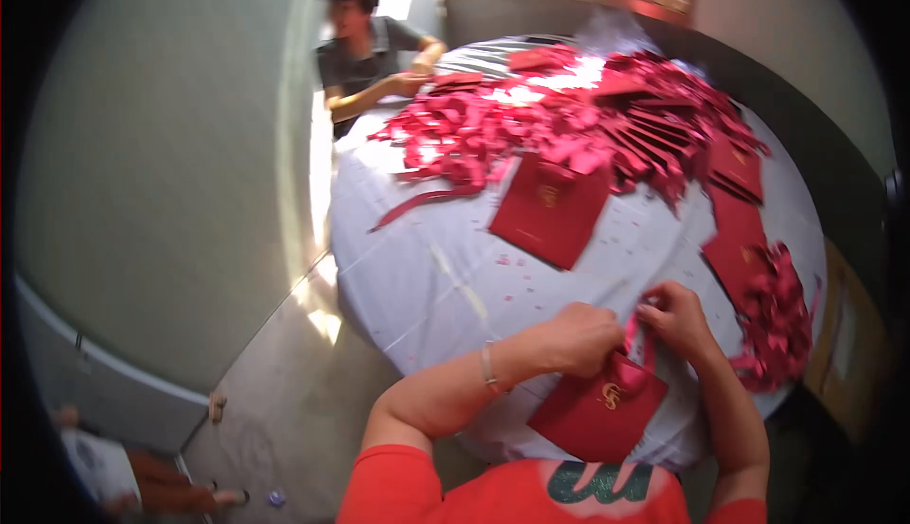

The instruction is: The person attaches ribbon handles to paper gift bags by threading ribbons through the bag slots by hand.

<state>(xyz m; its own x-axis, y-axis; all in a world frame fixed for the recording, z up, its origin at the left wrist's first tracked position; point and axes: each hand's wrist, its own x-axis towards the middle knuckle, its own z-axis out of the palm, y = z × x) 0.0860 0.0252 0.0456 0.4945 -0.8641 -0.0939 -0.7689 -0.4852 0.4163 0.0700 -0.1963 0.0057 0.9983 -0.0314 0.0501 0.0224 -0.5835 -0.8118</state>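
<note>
Round table [408,268]: red bag [583,420] lies at its six o'clock, also six o'clock of both hands. Left hand [590,337], nearer the bag, and right hand [679,321] pinch the ribbon handle [648,353], running roughly twelve-to-six.

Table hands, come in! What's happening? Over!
Left hand, right hand: both on shiny pink ribbon handle. Red, gold-marked paper bag: over white tablecloth. Tangled pink ribbon heap: beyond, not in the way.
</note>
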